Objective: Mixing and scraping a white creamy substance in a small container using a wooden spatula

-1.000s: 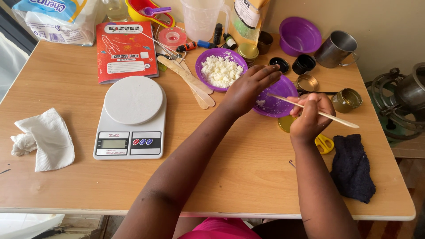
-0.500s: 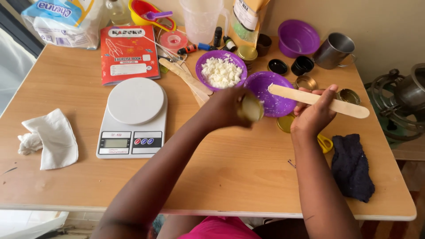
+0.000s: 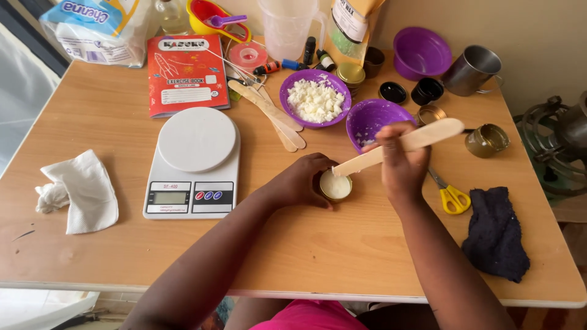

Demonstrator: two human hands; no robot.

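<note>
My left hand (image 3: 302, 181) cups a small round gold tin (image 3: 335, 185) that rests on the wooden table (image 3: 342, 256); the tin holds a whitish filling. My right hand (image 3: 402, 160) grips a flat wooden stick (image 3: 403, 145), its lower tip touching the rim of the tin. Just behind my hands stands a purple bowl (image 3: 370, 117) with a few white bits in it, and to its left a second purple bowl (image 3: 315, 98) full of white flakes.
A white kitchen scale (image 3: 194, 160) sits left of my hands, a crumpled tissue (image 3: 79, 190) further left. Yellow scissors (image 3: 449, 195) and a dark cloth (image 3: 495, 235) lie at right. Spare wooden sticks (image 3: 272, 113), a red notebook (image 3: 184, 73), a metal cup (image 3: 472, 69), lids and small bottles crowd the back.
My left hand brought the tin down from near the purple bowl to the table in front. My right hand followed, and the stick's tip now rests at the tin.
</note>
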